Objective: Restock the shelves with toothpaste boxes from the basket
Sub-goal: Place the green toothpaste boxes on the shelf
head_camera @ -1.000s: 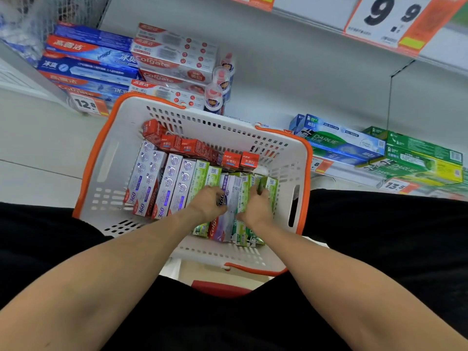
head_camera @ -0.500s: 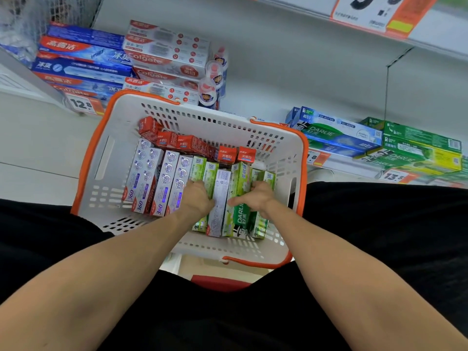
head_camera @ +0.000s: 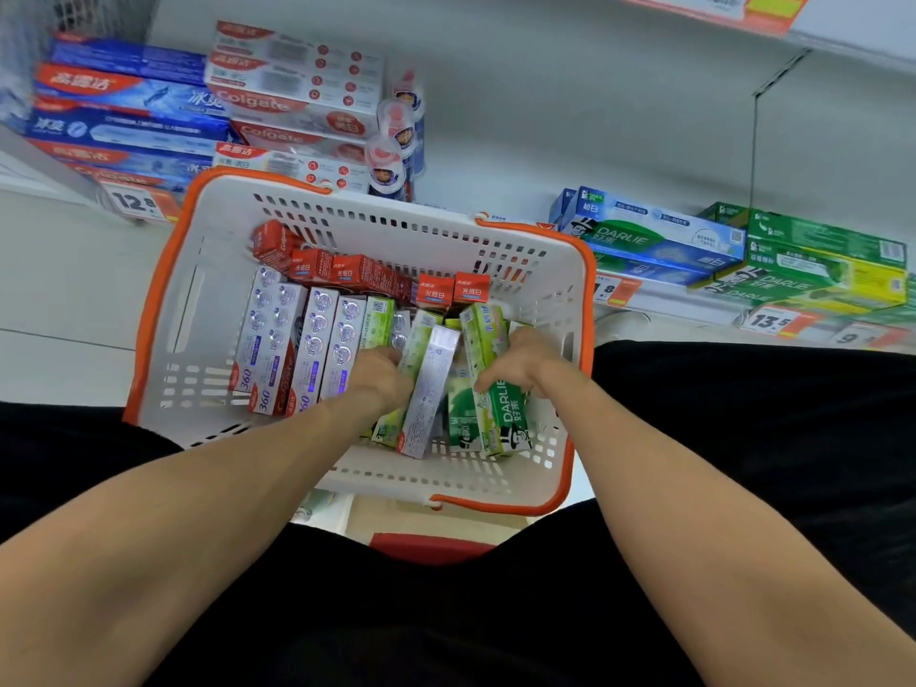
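Both forearms reach forward, left hand (head_camera: pixel 379 371) and right hand (head_camera: pixel 515 361) curled, fingers bent downward.

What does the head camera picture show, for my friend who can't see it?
Two bare hands, the left hand and right hand, reach into a white basket with an orange rim, gathering a bunch of green and white toothpaste boxes. More boxes, silver and red, lie in the basket. Behind it, a low shelf holds stacked toothpaste boxes with price tags.

We saw a low white shelf (head_camera: pixel 520 156) carrying blue and white Colgate boxes (head_camera: pixel 208 106) stacked at its left end. Darlie boxes (head_camera: pixel 733 250), blue and green, lay stacked at its right. Price tags (head_camera: pixel 136 203) lined its front edge.
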Tool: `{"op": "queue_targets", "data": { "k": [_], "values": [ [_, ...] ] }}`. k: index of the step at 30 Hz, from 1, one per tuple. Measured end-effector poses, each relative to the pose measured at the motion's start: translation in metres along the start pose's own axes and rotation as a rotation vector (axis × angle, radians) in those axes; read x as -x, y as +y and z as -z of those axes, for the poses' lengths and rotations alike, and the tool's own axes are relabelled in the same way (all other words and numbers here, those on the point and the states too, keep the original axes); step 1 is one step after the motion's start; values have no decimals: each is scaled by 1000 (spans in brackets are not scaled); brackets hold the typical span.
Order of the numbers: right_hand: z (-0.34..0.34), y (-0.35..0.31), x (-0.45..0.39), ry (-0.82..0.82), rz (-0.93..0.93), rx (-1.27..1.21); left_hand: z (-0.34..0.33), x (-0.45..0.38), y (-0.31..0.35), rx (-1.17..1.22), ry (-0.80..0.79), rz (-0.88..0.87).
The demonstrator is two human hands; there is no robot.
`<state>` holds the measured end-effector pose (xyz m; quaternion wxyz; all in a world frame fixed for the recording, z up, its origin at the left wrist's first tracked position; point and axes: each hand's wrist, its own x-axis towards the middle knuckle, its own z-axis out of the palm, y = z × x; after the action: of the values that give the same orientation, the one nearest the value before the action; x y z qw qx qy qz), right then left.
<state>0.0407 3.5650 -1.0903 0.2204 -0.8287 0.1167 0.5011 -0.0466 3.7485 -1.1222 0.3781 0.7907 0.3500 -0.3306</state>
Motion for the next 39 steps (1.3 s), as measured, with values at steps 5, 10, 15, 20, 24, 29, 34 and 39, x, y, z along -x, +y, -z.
{"op": "queue_targets", "data": {
  "k": [5,10,15,20,24,29,34,39],
  "values": [
    [18,6,-1,98,-47,-158,-14,5,5,23,-122,2],
    [16,2,2,41,-51,-217,-14,2,0,-162,-194,-11],
    [16,3,2,68,-35,-221,-7,-2,-6,-150,-175,-14],
    [18,4,4,25,-47,-300,-5,3,-3,-91,-94,-20],
    [17,-1,9,-50,-40,-346,11,7,2,-27,-136,24],
    [26,-18,23,-156,18,-394,72,16,6,96,-434,90],
    [45,-46,48,-350,173,-412,107,50,23,448,-708,55],
    [58,-77,75,-297,360,-499,106,76,51,714,-620,-26]
  ]
}}
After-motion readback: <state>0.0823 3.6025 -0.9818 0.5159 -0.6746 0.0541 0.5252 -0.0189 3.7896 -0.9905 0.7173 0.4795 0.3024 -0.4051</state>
